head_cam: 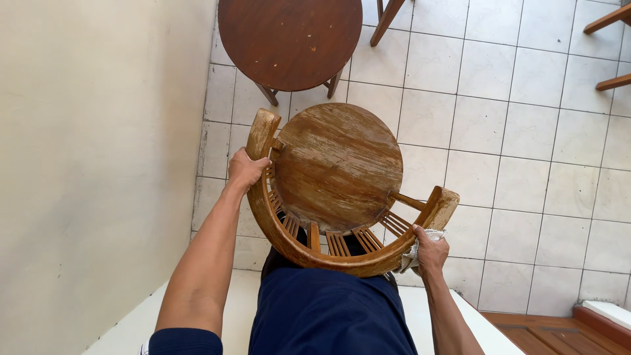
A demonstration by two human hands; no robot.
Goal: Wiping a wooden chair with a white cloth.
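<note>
A white tiled floor (pixel 526 164) fills most of the view, bounded on the left by a plain cream wall (pixel 85 164). At the far end, a dark round wooden table (pixel 289 39) is set close to the wall, and legs of other wooden furniture (pixel 608 49) are seen at the far right. In the near right corner, a strip of wooden boarding (pixel 552 332) is visible.

In the middle, a round-seated wooden chair with a curved, spindled backrest (pixel 335 177) is held just in front of the dark blue clothing (pixel 328 315) of the person. The seat is badly worn: the varnish is scratched away in pale streaks across most of its surface, and the arm ends are scuffed as well.

The backrest rail is gripped on its left side by the left hand (pixel 246 169), the fingers being curled firmly around the wood. On the right side, the rail is grasped by the right hand (pixel 430 253), and a crumpled white cloth (pixel 420 246) is clenched between the fingers and the wood.

As a judgement, little wiping appears to be done: the cloth is kept at the rail's right end only, and the seat, spindles and left arm look untouched, so most of the surface is left.
</note>
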